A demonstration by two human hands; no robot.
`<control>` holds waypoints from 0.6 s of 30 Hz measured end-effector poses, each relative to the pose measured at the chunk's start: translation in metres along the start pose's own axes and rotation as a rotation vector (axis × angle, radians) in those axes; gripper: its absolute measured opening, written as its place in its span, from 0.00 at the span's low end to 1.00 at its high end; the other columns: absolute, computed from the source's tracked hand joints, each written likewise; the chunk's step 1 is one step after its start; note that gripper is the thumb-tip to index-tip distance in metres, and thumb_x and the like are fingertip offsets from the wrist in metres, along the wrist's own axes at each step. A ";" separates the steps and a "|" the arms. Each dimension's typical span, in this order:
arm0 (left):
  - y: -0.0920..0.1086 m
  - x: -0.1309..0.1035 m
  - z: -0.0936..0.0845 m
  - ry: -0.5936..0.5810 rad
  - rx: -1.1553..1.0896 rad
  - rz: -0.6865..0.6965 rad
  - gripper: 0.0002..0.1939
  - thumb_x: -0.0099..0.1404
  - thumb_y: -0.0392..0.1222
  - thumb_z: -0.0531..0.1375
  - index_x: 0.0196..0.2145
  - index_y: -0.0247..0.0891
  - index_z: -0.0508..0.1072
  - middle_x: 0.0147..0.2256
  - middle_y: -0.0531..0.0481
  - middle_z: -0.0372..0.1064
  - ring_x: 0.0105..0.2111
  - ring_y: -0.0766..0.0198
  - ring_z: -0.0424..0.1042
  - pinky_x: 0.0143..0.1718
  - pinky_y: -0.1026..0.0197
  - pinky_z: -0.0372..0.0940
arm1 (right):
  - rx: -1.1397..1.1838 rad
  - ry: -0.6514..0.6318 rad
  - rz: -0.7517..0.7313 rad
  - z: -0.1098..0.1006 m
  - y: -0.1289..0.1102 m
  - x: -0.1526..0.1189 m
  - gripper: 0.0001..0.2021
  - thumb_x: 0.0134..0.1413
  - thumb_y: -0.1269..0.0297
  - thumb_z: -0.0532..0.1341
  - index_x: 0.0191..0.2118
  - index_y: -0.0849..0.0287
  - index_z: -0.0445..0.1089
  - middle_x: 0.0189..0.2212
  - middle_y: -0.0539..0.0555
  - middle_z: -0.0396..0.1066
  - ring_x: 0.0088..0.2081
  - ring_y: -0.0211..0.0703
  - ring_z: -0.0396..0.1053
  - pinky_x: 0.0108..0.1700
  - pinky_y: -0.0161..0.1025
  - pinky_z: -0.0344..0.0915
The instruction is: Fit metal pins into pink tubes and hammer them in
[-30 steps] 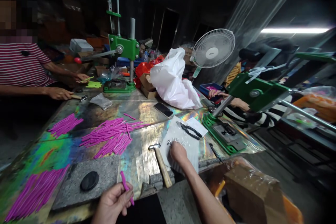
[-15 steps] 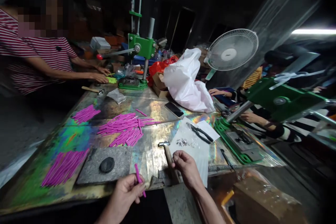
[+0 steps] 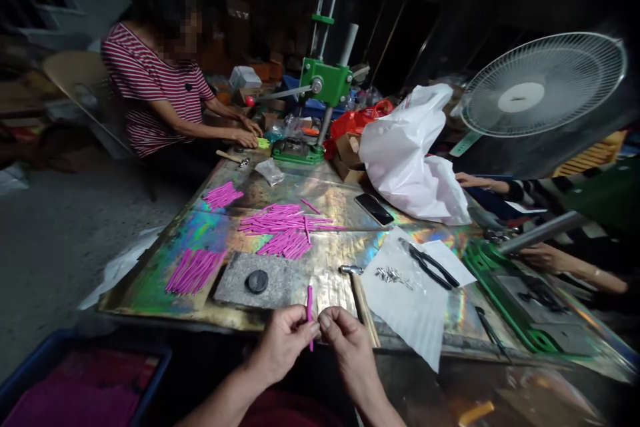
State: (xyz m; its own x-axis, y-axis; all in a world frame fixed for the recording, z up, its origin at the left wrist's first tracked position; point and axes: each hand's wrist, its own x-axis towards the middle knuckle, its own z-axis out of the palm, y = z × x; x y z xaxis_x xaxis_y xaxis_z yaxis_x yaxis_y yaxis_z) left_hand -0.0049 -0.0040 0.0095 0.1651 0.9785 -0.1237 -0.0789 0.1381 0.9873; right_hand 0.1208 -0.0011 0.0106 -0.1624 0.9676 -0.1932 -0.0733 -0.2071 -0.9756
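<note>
My left hand [image 3: 284,341] pinches an upright magenta strip [image 3: 310,303] near the table's front edge. Close against it, the fingertips of my right hand [image 3: 347,340] are pressed together; whatever they hold is too small to make out. Behind my hands lies a grey stone block [image 3: 233,280] with a round black piece [image 3: 257,281] on it. Magenta strips lie in a loose heap [image 3: 280,227] and in a bundle [image 3: 195,270] to the left. Small metal pieces [image 3: 393,276] rest on a white sheet [image 3: 400,307], right of a hammer [image 3: 365,307].
Black pliers [image 3: 433,265], a phone [image 3: 374,209] and a white bag [image 3: 405,147] lie rightward. Green presses [image 3: 325,83] [image 3: 505,300] stand at the back and right. A person in stripes [image 3: 160,93] works at the far left; another person's hands [image 3: 550,257] are at the right.
My right hand has moved from beside the hammer to the magenta strip in my left hand. The view has turned left, so a blue bin now shows at the lower left.
</note>
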 end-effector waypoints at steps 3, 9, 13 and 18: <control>0.004 -0.002 -0.003 0.012 0.017 0.001 0.12 0.52 0.42 0.57 0.17 0.34 0.65 0.15 0.59 0.53 0.15 0.74 0.51 0.15 0.70 0.48 | -0.159 -0.040 -0.026 -0.003 -0.002 -0.001 0.14 0.46 0.54 0.56 0.21 0.59 0.58 0.18 0.45 0.51 0.22 0.34 0.49 0.25 0.33 0.48; 0.002 -0.003 -0.006 0.018 -0.091 -0.059 0.13 0.51 0.45 0.58 0.18 0.33 0.66 0.15 0.57 0.57 0.14 0.74 0.53 0.14 0.71 0.49 | -0.337 -0.137 -0.054 -0.004 -0.006 -0.002 0.14 0.50 0.53 0.52 0.22 0.58 0.55 0.19 0.45 0.50 0.23 0.35 0.48 0.25 0.33 0.47; 0.001 -0.003 -0.010 0.099 -0.305 -0.111 0.12 0.51 0.46 0.60 0.24 0.33 0.68 0.18 0.54 0.64 0.16 0.73 0.60 0.17 0.70 0.56 | -0.244 -0.096 -0.012 0.004 -0.005 -0.006 0.16 0.49 0.51 0.52 0.22 0.57 0.53 0.19 0.44 0.48 0.23 0.35 0.46 0.24 0.33 0.47; 0.009 -0.003 -0.013 0.228 -0.548 -0.180 0.14 0.44 0.44 0.65 0.24 0.33 0.68 0.19 0.53 0.66 0.20 0.69 0.65 0.19 0.70 0.60 | -0.118 -0.091 0.096 0.012 -0.001 -0.010 0.17 0.45 0.48 0.54 0.21 0.57 0.52 0.17 0.43 0.46 0.20 0.33 0.43 0.22 0.32 0.43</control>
State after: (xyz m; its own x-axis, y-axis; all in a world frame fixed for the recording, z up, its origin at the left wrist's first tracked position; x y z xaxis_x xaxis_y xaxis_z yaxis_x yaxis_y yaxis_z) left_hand -0.0191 -0.0035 0.0170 0.0130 0.9324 -0.3612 -0.5725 0.3031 0.7618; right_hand 0.1110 -0.0121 0.0151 -0.2522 0.9261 -0.2807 0.0623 -0.2739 -0.9597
